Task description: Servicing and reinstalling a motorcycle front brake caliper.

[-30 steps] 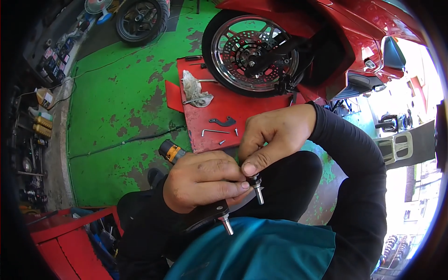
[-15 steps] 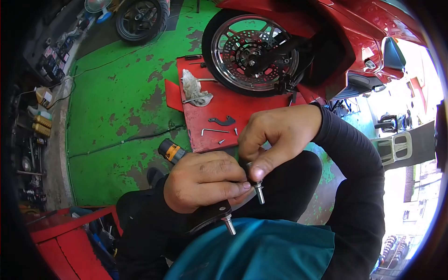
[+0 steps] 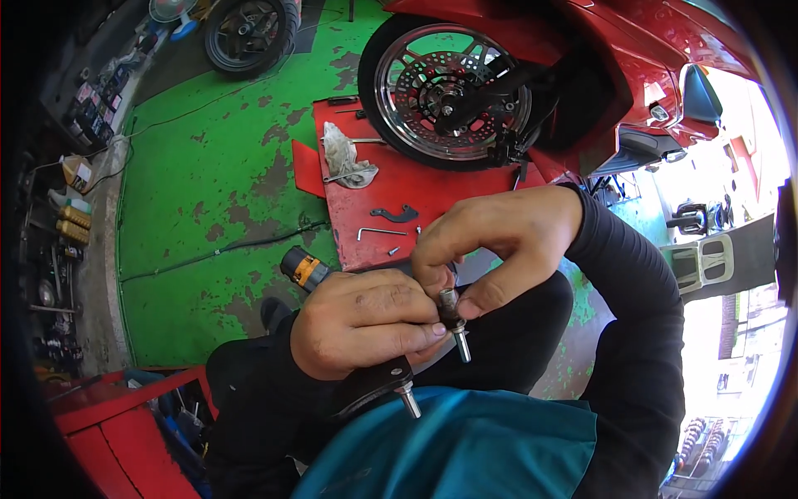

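Note:
My left hand (image 3: 366, 320) is closed around a flat black bracket (image 3: 374, 389), held above my lap. A silvery bolt (image 3: 411, 402) sticks out of the bracket's near end. From its other end, by my left fingertips, a second silvery bolt (image 3: 462, 343) points down. A small dark metal cylinder (image 3: 449, 301) stands above that second bolt. My right hand (image 3: 507, 249) has its thumb and fingers bent around this cylinder, the thumb at its side. A dark cylindrical tool with an orange band (image 3: 307, 270) shows beyond my left hand; the rest of it is hidden.
On the red platform (image 3: 353, 229) lie a dark curved lever (image 3: 395, 214), a hex key (image 3: 382, 234), a small bolt (image 3: 394, 250) and a grey rag (image 3: 345, 158). Beyond is a red motorcycle's front wheel (image 3: 449, 96). A red cabinet (image 3: 125, 441) stands at lower left.
My right thumb and fingers have loosened and spread a little, uncovering the dark cylinder. My left hand and the bracket are almost where they were.

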Motion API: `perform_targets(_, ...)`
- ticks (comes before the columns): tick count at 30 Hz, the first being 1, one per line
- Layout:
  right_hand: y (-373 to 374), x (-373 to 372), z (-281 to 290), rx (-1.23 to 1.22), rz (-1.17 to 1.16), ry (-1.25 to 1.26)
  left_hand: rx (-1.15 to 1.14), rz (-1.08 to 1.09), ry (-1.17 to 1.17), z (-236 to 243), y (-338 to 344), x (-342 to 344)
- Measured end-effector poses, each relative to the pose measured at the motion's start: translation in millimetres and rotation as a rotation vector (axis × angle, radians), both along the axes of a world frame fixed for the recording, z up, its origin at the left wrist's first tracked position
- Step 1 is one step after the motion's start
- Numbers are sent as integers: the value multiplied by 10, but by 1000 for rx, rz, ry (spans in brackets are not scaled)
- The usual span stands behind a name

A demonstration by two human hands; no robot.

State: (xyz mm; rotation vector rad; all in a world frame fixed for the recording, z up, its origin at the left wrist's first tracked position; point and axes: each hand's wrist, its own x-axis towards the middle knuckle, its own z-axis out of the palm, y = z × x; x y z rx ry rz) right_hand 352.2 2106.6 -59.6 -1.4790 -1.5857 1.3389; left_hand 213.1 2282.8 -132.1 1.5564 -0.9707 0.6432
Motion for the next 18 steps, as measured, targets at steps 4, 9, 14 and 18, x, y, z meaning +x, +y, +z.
perform_targets(4,-1,-27,-49,6,-35,103,-1,-23,2,-9,1,7)
perform_targets(9,38,4,-15,-190,65,1,0,-17,-32,-72,-29,11)
perform_targets(14,12,-22,-32,-28,-25,72,2,-40,-8,-23,11,25)
perform_targets(18,52,14,46,-249,82,-10,19,-22,-53,-50,-20,18)
